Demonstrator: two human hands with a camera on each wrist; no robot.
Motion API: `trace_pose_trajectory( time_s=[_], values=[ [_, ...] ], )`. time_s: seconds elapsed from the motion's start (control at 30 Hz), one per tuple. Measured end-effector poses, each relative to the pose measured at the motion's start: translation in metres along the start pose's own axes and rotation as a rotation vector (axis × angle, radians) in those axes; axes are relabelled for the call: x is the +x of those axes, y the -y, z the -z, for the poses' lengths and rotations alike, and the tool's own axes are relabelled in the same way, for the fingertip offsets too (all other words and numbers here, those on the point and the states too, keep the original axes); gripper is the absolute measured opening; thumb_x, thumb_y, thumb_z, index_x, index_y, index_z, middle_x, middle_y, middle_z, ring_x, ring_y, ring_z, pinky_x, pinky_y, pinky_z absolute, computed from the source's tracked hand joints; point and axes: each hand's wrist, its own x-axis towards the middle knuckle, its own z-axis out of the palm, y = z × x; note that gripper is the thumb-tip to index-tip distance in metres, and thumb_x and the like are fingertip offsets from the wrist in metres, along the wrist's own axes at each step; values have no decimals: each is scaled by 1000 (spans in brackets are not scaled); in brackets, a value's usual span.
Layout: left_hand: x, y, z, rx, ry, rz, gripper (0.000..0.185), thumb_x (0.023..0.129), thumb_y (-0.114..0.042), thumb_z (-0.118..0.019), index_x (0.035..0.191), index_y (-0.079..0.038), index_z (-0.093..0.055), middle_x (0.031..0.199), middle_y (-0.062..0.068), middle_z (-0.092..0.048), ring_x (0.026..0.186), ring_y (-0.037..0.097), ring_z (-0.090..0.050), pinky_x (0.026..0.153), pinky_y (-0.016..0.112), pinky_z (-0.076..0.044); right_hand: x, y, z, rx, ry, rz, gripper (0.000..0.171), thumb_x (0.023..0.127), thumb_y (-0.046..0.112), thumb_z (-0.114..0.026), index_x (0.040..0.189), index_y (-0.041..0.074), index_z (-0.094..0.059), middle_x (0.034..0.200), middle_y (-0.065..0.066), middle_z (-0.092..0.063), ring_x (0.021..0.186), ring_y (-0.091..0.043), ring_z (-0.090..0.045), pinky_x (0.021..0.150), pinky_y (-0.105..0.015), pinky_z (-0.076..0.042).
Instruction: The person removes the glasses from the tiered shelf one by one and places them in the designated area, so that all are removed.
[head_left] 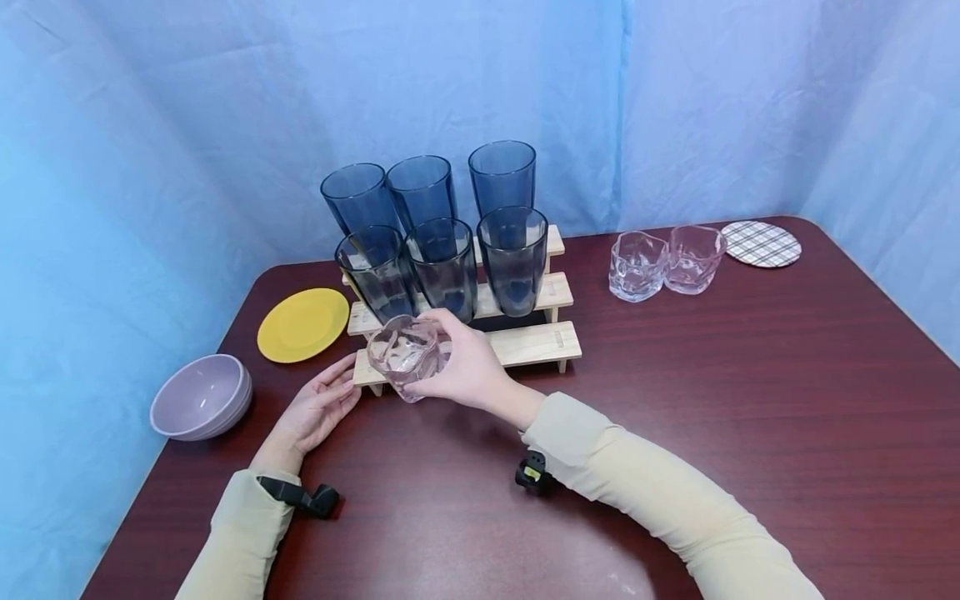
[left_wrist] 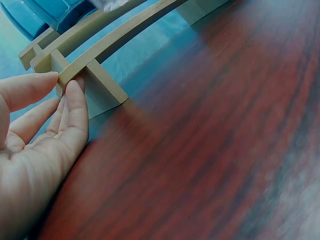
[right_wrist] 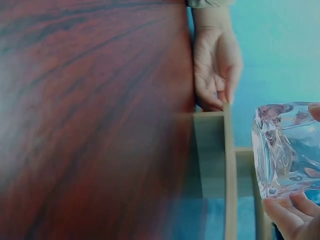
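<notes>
My right hand [head_left: 457, 367] grips a clear wavy glass tumbler [head_left: 402, 354] just above the left end of the lowest step of a stepped wooden rack [head_left: 536, 342]. In the right wrist view the tumbler [right_wrist: 285, 150] hangs over the rack's slat [right_wrist: 229, 170], with fingertips [right_wrist: 282, 210] under it. My left hand [head_left: 318, 408] lies on the table with straight fingers touching the rack's left end; in the left wrist view its fingertips [left_wrist: 75, 92] press the corner of the rack [left_wrist: 95, 60]. Several dark blue tall glasses [head_left: 442, 267] stand on the upper steps.
A yellow plate [head_left: 302, 324] and a lilac bowl [head_left: 201, 397] sit left of the rack. Two more clear tumblers [head_left: 637, 265] and a checked coaster [head_left: 761, 243] stand at the back right on the dark red table [head_left: 750, 400]. Blue cloth hangs behind.
</notes>
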Motion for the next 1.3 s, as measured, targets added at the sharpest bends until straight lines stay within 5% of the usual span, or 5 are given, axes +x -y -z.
trace_pose_trajectory(
  time_s=[0.2,0.53,0.93,1.13,1.3],
  values=[
    [2,0,-2,37,-69,29,41,96,9,-39,124,-18,-52,114,0,-60,100,8,-60,85,19,-49,-8,1,22,66,-13,-20,77,59,18,-89,125,16,-50,115,-6,-62,103,-19,-63,86,-32,-52],
    [7,-4,-7,79,-109,65,68,96,6,-43,150,-1,-3,115,-4,-59,100,6,-59,85,18,-48,-30,0,64,218,-18,-72,77,60,4,-87,126,13,-49,121,-10,-57,106,-27,-63,87,-36,-53],
    [4,-3,-4,79,-124,67,57,96,7,-42,147,-6,-20,117,-3,-59,101,7,-59,86,19,-48,-59,-15,110,99,-73,-89,80,58,1,-88,127,10,-49,118,-16,-61,94,-32,-67,77,-32,-56],
    [0,-4,-3,79,-125,77,64,96,6,-43,150,-3,-10,115,-3,-58,100,7,-59,86,18,-48,-68,-26,131,69,-123,-101,77,59,2,-87,126,8,-49,116,-15,-63,97,-24,-65,78,-23,-54],
    [1,-2,-2,63,-125,71,54,96,7,-42,145,-9,-25,116,-1,-58,100,8,-59,86,19,-49,-76,-29,148,9,-158,-131,77,60,3,-87,126,7,-48,114,-17,-63,91,-11,-65,76,-18,-53]
  ],
)
